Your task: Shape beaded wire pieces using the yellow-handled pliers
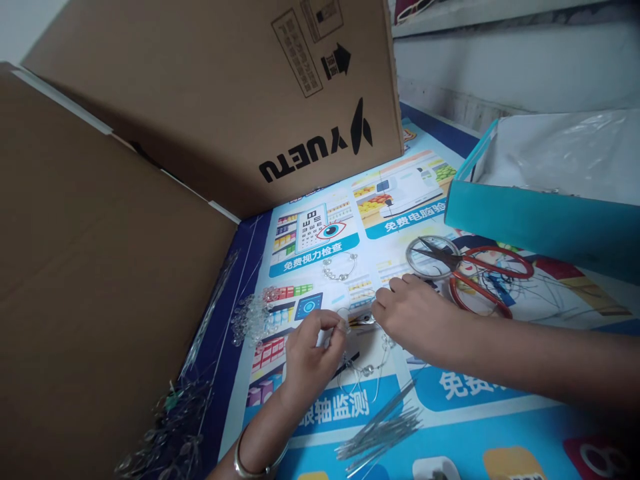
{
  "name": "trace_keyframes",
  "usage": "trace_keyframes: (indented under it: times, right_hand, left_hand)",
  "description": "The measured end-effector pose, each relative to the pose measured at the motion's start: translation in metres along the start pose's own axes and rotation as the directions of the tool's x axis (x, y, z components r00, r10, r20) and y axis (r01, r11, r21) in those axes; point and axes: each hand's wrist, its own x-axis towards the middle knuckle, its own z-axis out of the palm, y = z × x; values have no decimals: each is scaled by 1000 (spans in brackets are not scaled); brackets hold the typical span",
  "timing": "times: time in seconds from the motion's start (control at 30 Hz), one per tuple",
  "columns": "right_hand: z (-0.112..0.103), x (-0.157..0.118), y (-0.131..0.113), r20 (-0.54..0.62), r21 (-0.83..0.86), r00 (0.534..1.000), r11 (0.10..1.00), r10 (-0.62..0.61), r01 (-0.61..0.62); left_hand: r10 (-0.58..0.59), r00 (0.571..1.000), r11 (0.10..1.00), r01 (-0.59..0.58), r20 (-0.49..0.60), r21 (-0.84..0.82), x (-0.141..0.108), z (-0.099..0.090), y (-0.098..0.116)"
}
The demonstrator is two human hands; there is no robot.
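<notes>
My left hand is closed in a pinch, thumb against forefinger, on a thin wire strung with clear beads. A loop of the wire hangs below the fingertips. Opposite it, my right hand is closed around small pliers, whose jaws point left toward the pinching fingers; the handles are hidden by the palm. A beaded wire ring lies just beyond both hands. Red-handled scissors lie past my right hand, blades on a round clear dish. Cut wires lie in a bundle nearer me.
A large cardboard box walls off the left and back. Clear beads are heaped left of my hands. Tangled wire pieces lie at lower left. A teal box with plastic inside stands at right, on the printed table cover.
</notes>
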Motion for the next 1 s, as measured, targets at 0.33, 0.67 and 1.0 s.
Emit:
trace_keyframes:
  times: [0.33,0.67,1.0]
  right_hand:
    - [-6,-1,-5,32,-98,999,994,-35,38]
    - [-12,-3,-13,-18,-170,999,984,-48,44]
    - [-17,-3,-15,15,-202,998,977,-61,63]
  left_hand:
    - [71,997,997,-70,-17,36,0,0,-1]
    - [47,996,995,-40,-76,91,-5,3,1]
    - [-40,996,999,42,-81,23,-4,2,7]
